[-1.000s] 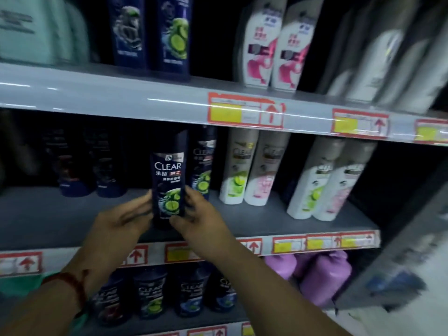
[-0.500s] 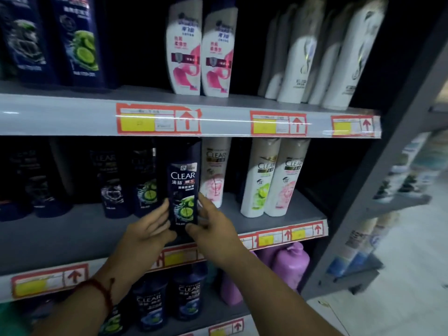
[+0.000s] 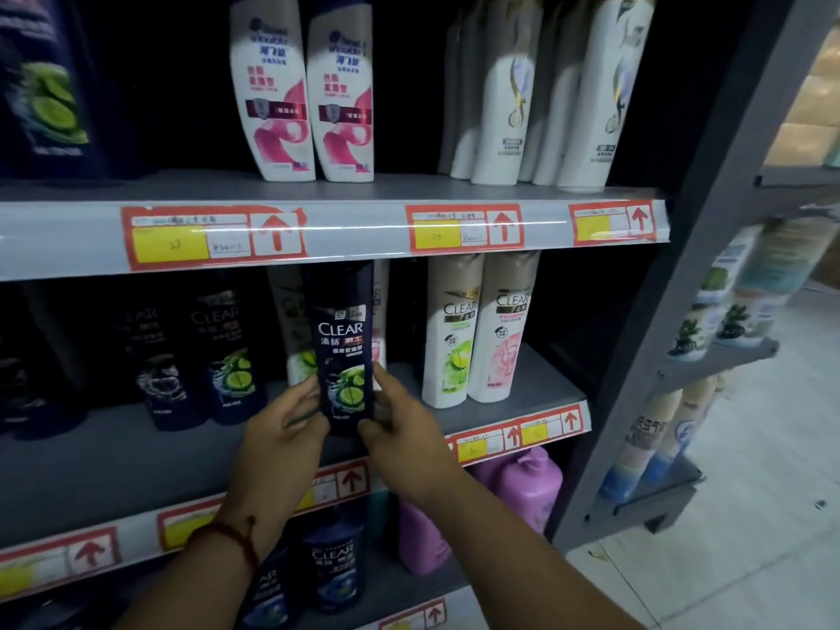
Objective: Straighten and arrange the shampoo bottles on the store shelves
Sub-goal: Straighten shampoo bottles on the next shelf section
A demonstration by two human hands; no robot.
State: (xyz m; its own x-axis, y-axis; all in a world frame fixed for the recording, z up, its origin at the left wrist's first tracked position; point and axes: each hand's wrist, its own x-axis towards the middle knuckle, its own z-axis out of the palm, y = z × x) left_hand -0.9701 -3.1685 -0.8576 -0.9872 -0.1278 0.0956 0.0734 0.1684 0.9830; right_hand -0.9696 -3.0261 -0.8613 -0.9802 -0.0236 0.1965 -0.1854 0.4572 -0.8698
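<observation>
A dark blue CLEAR shampoo bottle (image 3: 342, 352) with a green lime label stands upright at the front of the middle shelf (image 3: 113, 452). My left hand (image 3: 284, 429) grips its lower left side and my right hand (image 3: 397, 429) grips its lower right side. Behind it two white CLEAR bottles (image 3: 295, 338) are partly hidden. Two more dark CLEAR bottles (image 3: 227, 356) stand to the left, deeper on the shelf. A white-green bottle (image 3: 450, 334) and a white-pink bottle (image 3: 502, 329) stand to the right.
The upper shelf holds two white-and-pink bottles (image 3: 309, 93) and pale bottles (image 3: 545, 97). Below are dark CLEAR bottles (image 3: 332, 566) and purple bottles (image 3: 527, 488). A grey upright post (image 3: 672, 311) bounds the shelves on the right, with another rack (image 3: 727, 347) beyond.
The dark bottle in both hands has moved rightward along the middle shelf, from beside the dark bottles to in front of the white ones. My view has swung right.
</observation>
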